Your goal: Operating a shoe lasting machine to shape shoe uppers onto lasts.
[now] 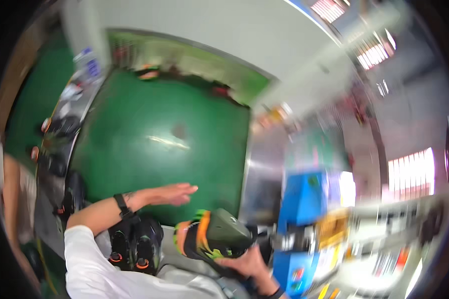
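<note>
Over the green surface (169, 119), one left hand (172, 193); off its lower right corner, one right hand (242, 262) and one multicoloured shoe (203, 234) — two wristbands (124, 206) in all. Below its lower edge, two dark shoes (147, 244). Along its left side, perhaps three dark shapes (56, 163) — blur muddies that count. To its right, two blue boxes (302, 199), one yellow box (332, 227).

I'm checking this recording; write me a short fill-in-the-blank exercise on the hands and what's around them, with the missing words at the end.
1. The right hand holds a dark shoe with bright green and ____ parts.
2. The left hand is stretched out with its fingers pointing toward the ____ side of the picture.
3. The watch-like band on the left wrist is ____.
4. The broad floor-like surface beyond the left hand is ____.

Missing words: orange; right; black; green.
</note>
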{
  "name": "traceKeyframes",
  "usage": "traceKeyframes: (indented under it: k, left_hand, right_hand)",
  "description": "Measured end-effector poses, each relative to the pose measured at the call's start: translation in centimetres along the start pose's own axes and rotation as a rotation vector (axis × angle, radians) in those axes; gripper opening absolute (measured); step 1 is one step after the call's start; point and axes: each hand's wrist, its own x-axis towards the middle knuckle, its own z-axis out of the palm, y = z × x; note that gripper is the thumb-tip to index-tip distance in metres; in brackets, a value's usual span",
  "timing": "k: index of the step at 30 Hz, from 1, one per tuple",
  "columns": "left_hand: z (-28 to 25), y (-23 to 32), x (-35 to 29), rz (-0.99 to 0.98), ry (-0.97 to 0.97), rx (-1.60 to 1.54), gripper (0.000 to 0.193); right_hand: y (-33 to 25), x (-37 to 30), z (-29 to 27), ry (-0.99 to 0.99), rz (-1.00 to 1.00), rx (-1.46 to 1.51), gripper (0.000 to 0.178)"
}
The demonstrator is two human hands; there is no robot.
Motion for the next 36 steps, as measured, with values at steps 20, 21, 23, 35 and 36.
traceKeyframes:
  k: [20, 21, 23, 35, 36]
  left_hand:
    - [40.8, -2.8, -8.6, 0.497, -0.209, -0.226, 0.077]
    - [41.1, -3.0, -8.3, 0.457, -0.234, -0.213, 0.074]
    - [41.0, -3.6, -6.6, 0.396, -0.300, -0.453, 0.070]
    - [31.8, -14.0, 13.1, 0.956, 0.171, 0.986, 0.033]
    - [30.9, -14.3, 13.8, 0.937, 0.117, 1.027, 0.033]
  right_hand:
    - [12.5, -33.3, 2.2, 0.809, 0.137, 0.436, 0.064]
    - [13.3, -33.5, 2.1, 0.808, 0.152, 0.476, 0.061]
    - [14.0, -33.4, 1.6, 0.882, -0.050, 0.666, 0.054]
    - [11.5, -28.4, -18.1, 1.149, 0.062, 1.120, 0.029]
    - [11.9, -27.1, -20.6, 1.130, -0.023, 1.211, 0.027]
